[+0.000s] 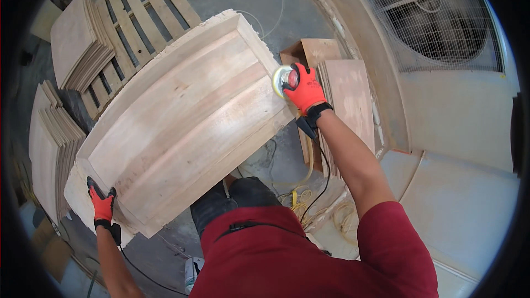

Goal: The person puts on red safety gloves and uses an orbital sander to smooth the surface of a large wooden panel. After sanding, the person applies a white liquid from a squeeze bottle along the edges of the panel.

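Note:
A long, pale wooden panel with raised, rough-edged borders lies slantwise before me. My right hand, in a red and black glove, is closed round a round orbital sander with a yellowish rim. The sander sits at the panel's right end, over its border. At the opposite end, my left hand, gloved alike, rests on the near-left corner with thumb and fingers apart. Each wrist carries a black strap with a small box and a cable. Whatever supports the panel is mostly hidden beneath it.
Stacked thin wooden panels stand by a slatted pallet at the far left, with another stack below them. More boards and an open wooden box are at right. Hoses and yellow cord lie on the floor. A wire-mesh fan guard is at upper right.

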Available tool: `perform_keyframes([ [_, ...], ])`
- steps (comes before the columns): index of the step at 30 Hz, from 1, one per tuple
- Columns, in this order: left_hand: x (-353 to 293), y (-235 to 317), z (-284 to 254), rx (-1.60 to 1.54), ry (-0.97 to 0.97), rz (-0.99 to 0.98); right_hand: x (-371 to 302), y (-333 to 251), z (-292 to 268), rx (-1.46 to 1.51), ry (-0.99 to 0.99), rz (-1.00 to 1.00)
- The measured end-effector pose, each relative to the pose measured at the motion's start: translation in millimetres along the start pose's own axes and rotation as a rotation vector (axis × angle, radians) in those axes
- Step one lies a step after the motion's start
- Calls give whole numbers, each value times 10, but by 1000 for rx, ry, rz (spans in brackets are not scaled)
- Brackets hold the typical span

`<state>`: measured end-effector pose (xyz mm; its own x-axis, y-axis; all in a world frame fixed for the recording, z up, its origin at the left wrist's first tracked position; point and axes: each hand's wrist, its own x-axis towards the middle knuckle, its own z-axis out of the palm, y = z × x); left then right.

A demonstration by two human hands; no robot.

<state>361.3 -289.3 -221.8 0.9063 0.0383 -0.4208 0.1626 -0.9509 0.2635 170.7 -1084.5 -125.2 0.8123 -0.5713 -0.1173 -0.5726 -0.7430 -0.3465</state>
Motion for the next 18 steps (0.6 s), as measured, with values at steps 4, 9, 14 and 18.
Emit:
perform_keyframes([
  [4, -33, -55, -4, -9, 35, 4, -624, -144, 230, -38, 14, -191],
  [9, 61, -224, 19, -22, 10, 8, -429, 25, 12, 14, 17, 36],
  [14, 76, -200, -1, -15, 23, 17, -829, -192, 140, 41, -17, -29],
  [18, -3, 109, -93, -20, -9, 46, -1241, -812, 344, 159, -226, -154],
])
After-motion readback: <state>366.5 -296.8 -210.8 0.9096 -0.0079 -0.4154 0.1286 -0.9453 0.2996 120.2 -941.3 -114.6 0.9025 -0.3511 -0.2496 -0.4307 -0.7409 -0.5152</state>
